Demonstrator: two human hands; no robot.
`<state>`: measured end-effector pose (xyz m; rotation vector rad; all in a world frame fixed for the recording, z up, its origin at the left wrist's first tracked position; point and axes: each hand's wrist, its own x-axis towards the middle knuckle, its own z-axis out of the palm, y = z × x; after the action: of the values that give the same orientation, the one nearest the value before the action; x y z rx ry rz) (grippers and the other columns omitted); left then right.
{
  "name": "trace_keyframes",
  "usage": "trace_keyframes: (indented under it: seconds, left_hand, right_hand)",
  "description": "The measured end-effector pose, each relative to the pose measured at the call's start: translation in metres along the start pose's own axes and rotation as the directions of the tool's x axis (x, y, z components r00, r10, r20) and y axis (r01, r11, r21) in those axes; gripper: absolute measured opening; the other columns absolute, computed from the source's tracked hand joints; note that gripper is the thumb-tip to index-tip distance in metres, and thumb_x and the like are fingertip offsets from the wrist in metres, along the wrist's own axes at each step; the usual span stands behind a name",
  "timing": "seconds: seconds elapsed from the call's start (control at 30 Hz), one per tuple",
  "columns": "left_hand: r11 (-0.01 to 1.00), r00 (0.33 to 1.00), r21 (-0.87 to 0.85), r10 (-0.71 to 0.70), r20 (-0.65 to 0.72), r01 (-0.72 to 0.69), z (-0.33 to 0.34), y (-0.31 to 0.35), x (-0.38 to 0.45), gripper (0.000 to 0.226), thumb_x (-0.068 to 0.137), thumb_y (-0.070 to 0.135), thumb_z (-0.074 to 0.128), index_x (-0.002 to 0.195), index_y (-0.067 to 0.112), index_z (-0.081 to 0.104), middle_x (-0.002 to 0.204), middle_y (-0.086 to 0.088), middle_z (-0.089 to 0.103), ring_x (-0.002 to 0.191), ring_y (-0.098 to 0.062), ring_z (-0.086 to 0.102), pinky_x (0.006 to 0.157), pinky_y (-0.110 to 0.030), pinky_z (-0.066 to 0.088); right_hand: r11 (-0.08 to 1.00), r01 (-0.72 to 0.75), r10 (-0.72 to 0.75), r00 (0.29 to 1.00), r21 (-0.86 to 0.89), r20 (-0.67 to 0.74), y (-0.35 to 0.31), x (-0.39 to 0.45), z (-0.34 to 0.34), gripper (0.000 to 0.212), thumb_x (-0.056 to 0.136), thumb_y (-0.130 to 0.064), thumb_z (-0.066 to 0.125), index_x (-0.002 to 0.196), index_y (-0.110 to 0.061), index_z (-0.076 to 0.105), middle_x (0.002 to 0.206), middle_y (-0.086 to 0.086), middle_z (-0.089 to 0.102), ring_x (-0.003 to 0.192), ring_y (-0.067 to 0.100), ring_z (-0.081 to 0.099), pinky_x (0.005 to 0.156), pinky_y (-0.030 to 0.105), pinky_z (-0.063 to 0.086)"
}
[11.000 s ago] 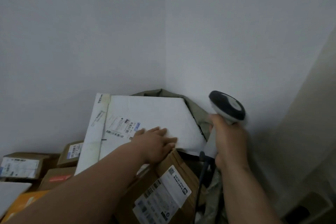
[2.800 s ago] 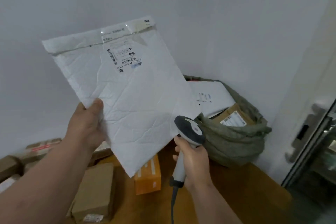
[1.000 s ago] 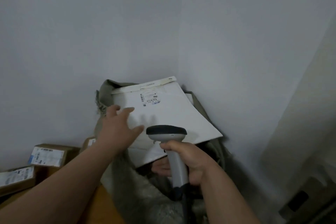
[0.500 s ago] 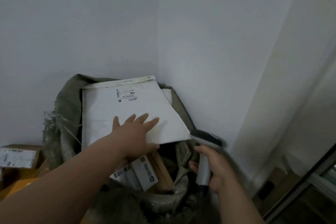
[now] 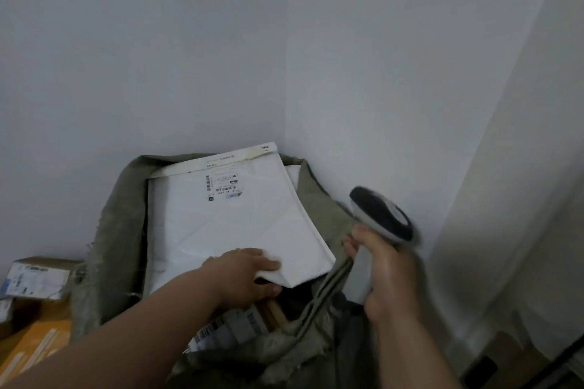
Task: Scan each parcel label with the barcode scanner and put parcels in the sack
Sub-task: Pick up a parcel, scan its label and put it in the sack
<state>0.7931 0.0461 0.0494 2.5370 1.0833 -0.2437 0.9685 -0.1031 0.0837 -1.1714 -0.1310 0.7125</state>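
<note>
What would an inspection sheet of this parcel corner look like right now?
Surface: wooden top, lower left.
Job's things: white mailer label-up in the open sack; a labelled box beneath it.
Clutter: cardboard box and orange parcel at left.
Hands: left hand grips the mailer's near corner; right hand holds the scanner.
Cables: nothing seen.
Surroundings: white walls meeting in a corner.

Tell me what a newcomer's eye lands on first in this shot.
First the big white mailer, label up, lying in the mouth of the grey-green sack in the room's corner; the left hand grips its near edge. Next, at right, the barcode scanner, blurred, gripped by the right hand.
</note>
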Motion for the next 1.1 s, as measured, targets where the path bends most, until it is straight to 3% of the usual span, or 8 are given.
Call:
trace_keyframes:
  seconds: [0.2, 0.37, 0.53, 0.63, 0.77, 0.87, 0.97, 1.1]
  left_hand:
    - [0.995, 0.984, 0.101, -0.033, 0.174, 0.016, -0.004, 0.024, 0.016, 0.053, 0.087, 0.066, 0.053, 0.137, 0.049, 0.051, 0.151, 0.006, 0.035, 0.138, -0.021, 0.04, 0.115, -0.048, 0.03]
    - [0.991, 0.984, 0.113, -0.086, 0.154, 0.069, -0.003, 0.044, 0.019, 0.04, 0.096, 0.043, 0.054, 0.136, 0.041, 0.053, 0.146, 0.003, 0.038, 0.131, -0.027, 0.041, 0.111, -0.044, 0.035]
    - [0.972, 0.973, -0.077, 0.228, 0.048, -0.224, 0.005, 0.064, 0.01, 0.054, 0.097, 0.049, 0.05, 0.149, 0.04, 0.037, 0.162, 0.009, 0.023, 0.148, -0.016, 0.021, 0.121, -0.046, 0.015]
    - [0.844, 0.975, -0.508, 0.071, -0.209, -0.17, -0.019, 0.046, -0.005, 0.042, 0.096, 0.041, 0.06, 0.137, 0.032, 0.058, 0.147, 0.005, 0.051, 0.133, -0.01, 0.046, 0.105, -0.021, 0.029]
    - [0.815, 0.807, -0.576, -0.292, -0.514, -0.072, -0.051, -0.009, -0.03, 0.033, 0.095, 0.026, 0.064, 0.128, 0.019, 0.066, 0.126, -0.002, 0.067, 0.11, -0.015, 0.061, 0.097, -0.026, 0.044]
    - [0.829, 0.695, -0.543, -0.47, -0.544, 0.135, -0.058, -0.055, -0.049, 0.037, 0.094, 0.031, 0.061, 0.13, 0.022, 0.064, 0.129, 0.0, 0.065, 0.113, -0.022, 0.061, 0.101, -0.036, 0.046]
    - [0.787, 0.603, -0.545, -0.591, -0.535, 0.289, -0.052, -0.086, -0.076, 0.044, 0.089, 0.04, 0.061, 0.131, 0.027, 0.061, 0.134, -0.003, 0.059, 0.118, -0.03, 0.056, 0.101, -0.049, 0.047]
    - [0.687, 0.547, -0.687, -0.679, -0.489, 0.238, -0.034, -0.109, -0.108, 0.047, 0.089, 0.034, 0.065, 0.133, 0.02, 0.058, 0.138, -0.013, 0.052, 0.119, -0.033, 0.053, 0.098, -0.047, 0.048]
  right_hand:
    - [0.949, 0.296, -0.289, 0.954, -0.106, 0.083, -0.038, -0.03, 0.019, 0.014, 0.079, -0.006, 0.075, 0.088, -0.017, 0.077, 0.075, -0.007, 0.074, 0.077, 0.011, 0.068, 0.071, 0.028, 0.049]
    - [0.878, 0.454, -0.431, 0.888, -0.151, 0.162, -0.041, -0.04, 0.023, 0.016, 0.078, -0.009, 0.077, 0.065, -0.016, 0.072, 0.061, -0.012, 0.067, 0.063, 0.002, 0.062, 0.062, 0.019, 0.05]
    - [0.857, 0.339, -0.283, 0.939, -0.387, 0.195, -0.023, -0.031, 0.031, 0.018, 0.074, -0.015, 0.08, 0.09, -0.011, 0.072, 0.083, 0.008, 0.074, 0.08, 0.019, 0.067, 0.072, 0.034, 0.051]
    - [0.834, 0.327, -0.279, 0.945, -0.444, 0.171, -0.03, -0.027, 0.028, 0.01, 0.079, -0.019, 0.076, 0.081, -0.012, 0.069, 0.085, 0.016, 0.071, 0.079, 0.028, 0.065, 0.07, 0.036, 0.049]
    - [0.8, 0.375, -0.327, 0.927, -0.468, 0.183, -0.033, -0.033, 0.035, 0.02, 0.08, -0.02, 0.075, 0.096, -0.012, 0.068, 0.078, 0.003, 0.065, 0.072, 0.016, 0.06, 0.062, 0.028, 0.044]
    - [0.836, 0.351, -0.302, 0.936, -0.421, 0.182, -0.033, -0.042, 0.044, 0.022, 0.077, -0.021, 0.076, 0.095, -0.01, 0.068, 0.077, 0.001, 0.064, 0.075, 0.018, 0.06, 0.068, 0.03, 0.045]
    - [0.932, 0.199, -0.112, 0.953, -0.302, 0.282, -0.029, -0.056, 0.058, 0.017, 0.081, -0.014, 0.075, 0.096, -0.013, 0.067, 0.095, 0.003, 0.069, 0.093, 0.021, 0.067, 0.084, 0.038, 0.055]
    - [0.966, 0.074, 0.042, 0.901, -0.249, 0.432, -0.003, -0.079, 0.077, 0.021, 0.084, -0.008, 0.074, 0.104, -0.009, 0.068, 0.098, 0.01, 0.072, 0.096, 0.03, 0.071, 0.087, 0.046, 0.059]
